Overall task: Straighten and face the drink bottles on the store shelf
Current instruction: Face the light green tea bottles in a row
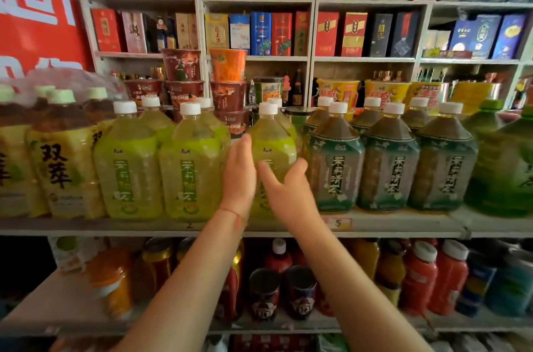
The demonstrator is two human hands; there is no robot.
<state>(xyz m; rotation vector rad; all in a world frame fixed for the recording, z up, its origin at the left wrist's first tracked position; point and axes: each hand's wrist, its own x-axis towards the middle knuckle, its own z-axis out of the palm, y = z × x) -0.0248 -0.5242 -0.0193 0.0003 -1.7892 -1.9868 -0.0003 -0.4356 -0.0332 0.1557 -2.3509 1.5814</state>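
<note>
A row of large tea bottles stands on the middle shelf [403,224]. Both my hands are at the third light-green bottle [274,146], which has a white cap. My left hand [239,175] lies flat against its left side with straight fingers. My right hand [288,190] is in front of its label, fingers spread and thumb out; the fingers reach toward its right side. Two more light-green bottles [190,167] stand to its left, labels facing front. Three dark-green tea bottles [337,167] stand to its right, labels forward.
Shrink-wrapped yellow tea bottles [63,155] fill the shelf's left end and deep-green bottles [504,167] the right. Stacked noodle cups [227,83] stand behind the row. Cans and red bottles [418,276] sit on the shelf below. Boxed liquor [259,34] lines the upper shelves.
</note>
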